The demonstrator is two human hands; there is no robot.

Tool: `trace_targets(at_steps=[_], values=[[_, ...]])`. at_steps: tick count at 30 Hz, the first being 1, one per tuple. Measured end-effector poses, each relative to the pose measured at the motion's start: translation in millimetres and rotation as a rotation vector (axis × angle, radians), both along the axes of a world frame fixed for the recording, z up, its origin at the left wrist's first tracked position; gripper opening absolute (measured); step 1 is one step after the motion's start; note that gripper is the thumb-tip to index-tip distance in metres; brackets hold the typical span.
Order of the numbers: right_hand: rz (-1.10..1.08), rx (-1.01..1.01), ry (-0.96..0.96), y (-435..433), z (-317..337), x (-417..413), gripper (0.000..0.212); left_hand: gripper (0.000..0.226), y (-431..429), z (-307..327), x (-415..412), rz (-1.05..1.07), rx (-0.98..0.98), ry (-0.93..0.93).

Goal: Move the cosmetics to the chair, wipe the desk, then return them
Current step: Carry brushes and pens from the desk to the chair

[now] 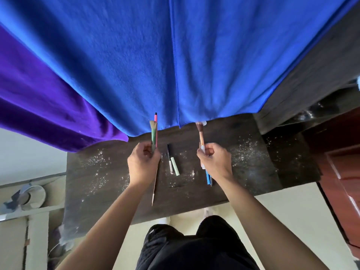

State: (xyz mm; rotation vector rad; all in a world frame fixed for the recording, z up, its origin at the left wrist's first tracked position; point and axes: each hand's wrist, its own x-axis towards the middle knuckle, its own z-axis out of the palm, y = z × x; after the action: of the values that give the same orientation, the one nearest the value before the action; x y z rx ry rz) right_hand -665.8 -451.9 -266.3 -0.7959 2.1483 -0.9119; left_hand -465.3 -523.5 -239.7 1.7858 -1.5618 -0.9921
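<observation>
While both hands hang over the dark desk (97, 172), the left hand (143, 164) curls round a green-handled brush (153, 133) and a pink pencil (156, 123), bristles pointing away from the person. The right hand (214, 162) grips a copper-handled brush (200, 133) together with blue pens (208, 177) that jut out below the palm. Between the hands a mint tube (174, 165) and a black-capped liner (169, 154) lie side by side on the desk among pale specks. A blue cloth (136, 65) hangs behind, with a purple cloth (39, 104) to its left.
</observation>
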Motion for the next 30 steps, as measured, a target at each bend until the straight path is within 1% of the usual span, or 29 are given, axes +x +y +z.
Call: trace_targets(at_steps=[2,5,8,12,16,19,22,26,30], values=[[-0.06,-0.081,-0.001,6,19,-1,0.009,0.012,-5,24,-4,-0.04,-0.066,0.037],[-0.145,-0.166,0.013,29,45,2,0.009,0.012,-8,50,-12,-0.164,-0.155,0.091],[-0.273,-0.132,0.087,71,57,12,0.011,0.014,-4,61,-28,-0.36,-0.186,0.15],[-0.568,-0.107,0.148,151,72,35,0.015,0.013,32,62,-65,-0.601,-0.153,0.211],[-0.836,-0.172,0.22,240,90,56,0.02,0.018,106,70,-100,-0.837,-0.059,0.316],[-1.032,-0.191,0.253,305,95,70,0.013,0.016,172,79,-119,-1.05,-0.041,0.323],[-1.196,-0.233,0.243,366,99,88,0.009,0.016,238,89,-128,-1.201,-0.011,0.335],[-1.346,-0.26,0.274,451,101,106,0.008,0.015,330,99,-137,-1.386,0.0,0.331],[-1.47,-0.265,0.312,552,101,115,0.008,0.011,441,102,-147,-1.532,-0.013,0.309]])
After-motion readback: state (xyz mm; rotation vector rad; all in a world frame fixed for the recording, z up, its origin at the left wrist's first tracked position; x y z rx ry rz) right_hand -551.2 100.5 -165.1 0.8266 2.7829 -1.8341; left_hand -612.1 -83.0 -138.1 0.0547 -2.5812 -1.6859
